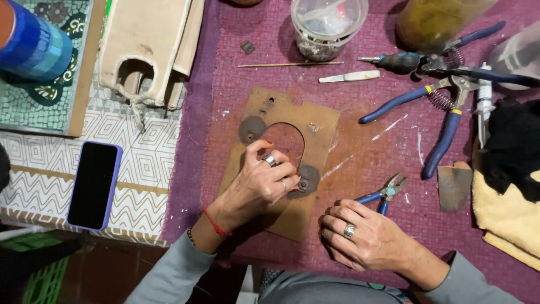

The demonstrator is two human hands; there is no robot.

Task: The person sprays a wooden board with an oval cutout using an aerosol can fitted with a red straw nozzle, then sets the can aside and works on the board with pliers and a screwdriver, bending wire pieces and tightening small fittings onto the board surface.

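Head view looking straight down on a messy workbench with a purple cloth (360,169) over it. Left hand (261,183) is resting on a flat brown board (315,126) with an arch-shaped hole cut in it, lying in the middle of the cloth. Fingers are curled and bunched together, tips pressed down right by a small dark round patch (306,180) at the lower right edge of the hole; looks like it's pinching something tiny there, but honestly can't tell what, too small. There's a matching dark patch (251,128) at the upper left of the hole.

Right hand (360,236) sits on the cloth just below and right of the board, loosely closed, knuckles up, ring on one finger. Small blue-handled pliers (385,197) poke out from under its fingers, so it seems to have the handles, jaws pointing up and right.

Around it: bigger blue-handled pliers (444,121) with a spring further up right, a screwdriver (394,61) with a dark handle, a clear plastic tub (328,25) of bits at the top, a thin wooden stick (289,65) and a small white tool (349,76) just below the tub. Yellow towel (500,217) at the right edge. Off to the left, on a patterned surface, a phone (93,184) in a blue case lies face up, well apart from the hands
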